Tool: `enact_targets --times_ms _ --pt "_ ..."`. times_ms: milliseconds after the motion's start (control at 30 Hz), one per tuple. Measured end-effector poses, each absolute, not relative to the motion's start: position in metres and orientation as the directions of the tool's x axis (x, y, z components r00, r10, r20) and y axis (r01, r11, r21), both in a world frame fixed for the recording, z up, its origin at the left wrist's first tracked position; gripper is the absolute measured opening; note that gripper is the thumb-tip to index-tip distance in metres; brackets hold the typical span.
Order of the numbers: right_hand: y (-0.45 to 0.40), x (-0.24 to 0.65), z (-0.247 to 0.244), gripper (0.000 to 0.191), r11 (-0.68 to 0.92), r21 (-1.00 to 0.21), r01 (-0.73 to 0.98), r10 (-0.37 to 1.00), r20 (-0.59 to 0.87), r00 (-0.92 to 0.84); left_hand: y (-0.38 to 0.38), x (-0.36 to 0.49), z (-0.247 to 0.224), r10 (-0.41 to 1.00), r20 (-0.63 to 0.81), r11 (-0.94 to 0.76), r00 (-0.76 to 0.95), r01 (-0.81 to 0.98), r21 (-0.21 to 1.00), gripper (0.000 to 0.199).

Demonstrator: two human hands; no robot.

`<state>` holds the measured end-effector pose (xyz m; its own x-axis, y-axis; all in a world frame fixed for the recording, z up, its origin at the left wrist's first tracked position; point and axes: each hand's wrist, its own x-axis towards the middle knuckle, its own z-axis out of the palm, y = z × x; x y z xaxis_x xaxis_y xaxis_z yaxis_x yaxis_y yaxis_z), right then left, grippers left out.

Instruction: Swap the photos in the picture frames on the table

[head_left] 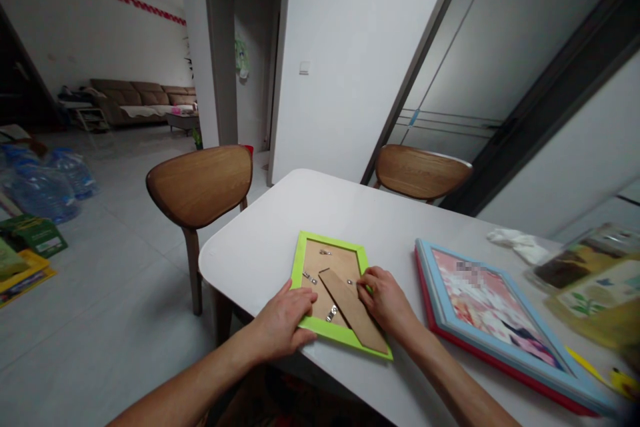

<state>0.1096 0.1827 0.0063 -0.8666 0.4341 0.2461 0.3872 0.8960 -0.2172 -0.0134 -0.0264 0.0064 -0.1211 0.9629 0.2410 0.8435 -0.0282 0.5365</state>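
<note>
A lime-green picture frame (326, 327) lies face down on the white table, its brown backing board (314, 255) showing. Small metal clips (331, 313) sit along the edges of the board. A brown easel stand (353, 313) slants across the back, its lower end over the frame's near rim. My left hand (287, 320) rests on the left near corner of the frame, fingers stretched out over rim and board. At the right edge my right hand (383, 297) has its fingers bent and pinched on a metal clip, partly hidden by the fingertips.
To the right, a light blue picture frame (440, 287) lies on a red one (435, 328). Beyond are a crumpled white cloth (517, 240) and a yellowish package (595, 300). Wooden chairs (203, 183) stand at the table (270, 213). Plastic water bottles (40, 187) are on the floor at left.
</note>
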Motion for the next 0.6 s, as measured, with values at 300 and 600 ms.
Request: enact_targets --times_ms 300,600 --pt "0.133 0.087 0.024 0.025 0.934 -0.305 0.188 0.277 0.282 -0.919 -0.027 -0.013 0.006 0.957 0.266 -0.054 -0.112 0.836 0.545 0.021" --pt "0.121 0.047 0.010 0.026 0.949 -0.286 0.134 0.214 0.272 -0.938 -0.027 -0.014 0.007 0.961 0.252 -0.045 -0.110 0.841 0.539 0.021"
